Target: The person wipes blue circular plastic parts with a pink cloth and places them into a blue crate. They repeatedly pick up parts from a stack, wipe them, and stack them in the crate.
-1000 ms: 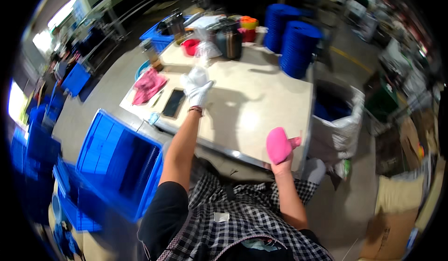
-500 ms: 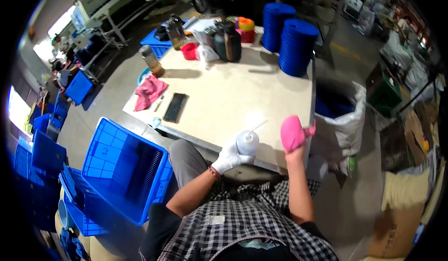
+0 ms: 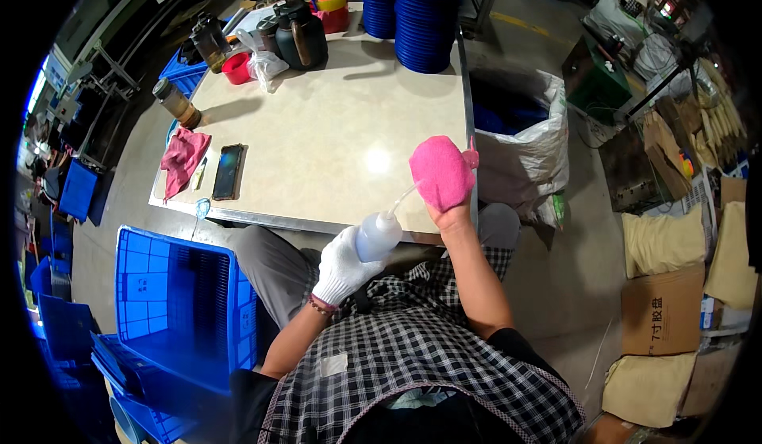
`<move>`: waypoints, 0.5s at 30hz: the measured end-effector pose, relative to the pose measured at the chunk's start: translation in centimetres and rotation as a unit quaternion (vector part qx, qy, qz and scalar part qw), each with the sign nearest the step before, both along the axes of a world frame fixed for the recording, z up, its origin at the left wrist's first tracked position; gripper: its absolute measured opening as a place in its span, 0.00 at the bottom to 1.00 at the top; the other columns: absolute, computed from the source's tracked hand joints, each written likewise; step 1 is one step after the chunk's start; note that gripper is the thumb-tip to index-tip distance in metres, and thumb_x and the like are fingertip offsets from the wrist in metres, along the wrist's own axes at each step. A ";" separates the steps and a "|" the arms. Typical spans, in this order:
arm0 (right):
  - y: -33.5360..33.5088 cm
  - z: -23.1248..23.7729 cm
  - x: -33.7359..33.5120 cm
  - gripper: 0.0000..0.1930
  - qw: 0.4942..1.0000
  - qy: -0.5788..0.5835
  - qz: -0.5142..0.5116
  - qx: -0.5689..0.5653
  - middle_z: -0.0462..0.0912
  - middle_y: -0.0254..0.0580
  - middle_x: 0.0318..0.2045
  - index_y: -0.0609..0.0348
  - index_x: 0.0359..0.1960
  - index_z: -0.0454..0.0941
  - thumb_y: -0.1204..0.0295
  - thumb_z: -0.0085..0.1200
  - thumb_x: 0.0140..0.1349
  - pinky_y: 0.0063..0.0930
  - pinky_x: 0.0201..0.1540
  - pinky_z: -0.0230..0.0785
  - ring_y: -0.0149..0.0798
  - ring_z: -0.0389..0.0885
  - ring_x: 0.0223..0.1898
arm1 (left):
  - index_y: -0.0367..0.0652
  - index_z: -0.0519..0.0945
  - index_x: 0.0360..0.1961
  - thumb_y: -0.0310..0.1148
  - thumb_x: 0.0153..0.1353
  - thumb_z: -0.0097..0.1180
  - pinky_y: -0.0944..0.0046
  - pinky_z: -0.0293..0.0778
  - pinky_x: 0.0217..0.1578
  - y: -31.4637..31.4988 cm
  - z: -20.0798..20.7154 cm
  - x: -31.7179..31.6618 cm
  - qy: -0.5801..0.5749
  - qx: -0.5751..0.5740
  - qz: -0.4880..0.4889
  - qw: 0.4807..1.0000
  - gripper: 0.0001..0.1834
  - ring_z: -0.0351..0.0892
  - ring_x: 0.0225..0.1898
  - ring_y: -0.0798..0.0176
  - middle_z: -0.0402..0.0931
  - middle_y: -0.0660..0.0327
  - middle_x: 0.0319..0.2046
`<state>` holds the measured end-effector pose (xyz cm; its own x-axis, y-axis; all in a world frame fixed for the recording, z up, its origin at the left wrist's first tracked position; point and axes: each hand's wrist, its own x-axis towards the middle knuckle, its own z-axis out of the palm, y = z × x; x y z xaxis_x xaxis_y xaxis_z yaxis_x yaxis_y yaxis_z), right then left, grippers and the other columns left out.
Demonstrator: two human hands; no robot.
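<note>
In a white knitted glove, my left hand [image 3: 340,269] is closed around a translucent white squeeze bottle [image 3: 378,239]. The bottle tilts up to the right, and the tip of its thin bent spout meets the left side of a pink cloth [image 3: 441,172]. That cloth is bunched over the fingers of my bare right hand [image 3: 451,217], which grips it above the table's near right part. The cloth hides most of those fingers. On the table [image 3: 317,138], left of my hands, lie a dark phone [image 3: 228,172] and another pink cloth [image 3: 185,158].
Stacks of blue discs [image 3: 429,27] stand at the table's far right. A dark jug [image 3: 302,38], a red cup [image 3: 236,69] and a bottle [image 3: 176,103] occupy the far left. Beside my left leg sits a blue crate [image 3: 178,293]; a white sack [image 3: 528,150] stands right of the table.
My hands have come closer together. The squeeze bottle has tipped toward the pink cloth, and its spout now reaches it. The whole view has shifted, so the table appears farther left and higher.
</note>
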<state>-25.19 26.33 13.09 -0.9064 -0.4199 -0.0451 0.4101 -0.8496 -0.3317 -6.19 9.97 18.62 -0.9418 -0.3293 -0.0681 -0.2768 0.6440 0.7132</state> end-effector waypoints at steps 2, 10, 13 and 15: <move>0.0 0.5 0.1 0.25 0.999 -0.020 -0.026 0.030 0.78 0.37 0.62 0.52 0.62 0.74 0.50 0.53 0.71 0.44 0.71 0.64 0.43 0.73 0.65 | 0.38 0.81 0.48 0.52 0.46 0.74 0.51 0.81 0.46 0.0 -0.3 0.1 -0.011 0.003 0.001 1.000 0.34 0.86 0.44 0.44 0.85 0.47 0.41; -0.3 1.4 0.0 0.23 0.997 -0.043 -0.019 0.066 0.78 0.36 0.61 0.53 0.60 0.74 0.52 0.52 0.73 0.42 0.70 0.65 0.42 0.74 0.64 | 0.39 0.82 0.48 0.51 0.45 0.75 0.58 0.81 0.46 -0.1 0.9 0.0 -0.015 0.025 -0.009 1.000 0.34 0.88 0.44 0.53 0.87 0.51 0.40; -1.2 1.0 0.1 0.22 0.993 -0.092 -0.018 0.072 0.79 0.36 0.60 0.53 0.60 0.75 0.52 0.51 0.73 0.41 0.70 0.65 0.41 0.74 0.63 | 0.38 0.82 0.48 0.51 0.44 0.75 0.59 0.81 0.46 -0.6 0.7 -0.1 0.009 0.032 0.000 0.999 0.34 0.88 0.43 0.55 0.87 0.51 0.40; -1.9 0.6 0.0 0.22 0.993 -0.093 -0.018 0.065 0.79 0.36 0.59 0.53 0.59 0.75 0.52 0.51 0.73 0.41 0.70 0.65 0.41 0.74 0.63 | 0.38 0.82 0.48 0.51 0.44 0.75 0.58 0.81 0.46 -0.7 1.0 -0.1 0.004 0.026 -0.001 1.000 0.35 0.88 0.43 0.53 0.87 0.50 0.40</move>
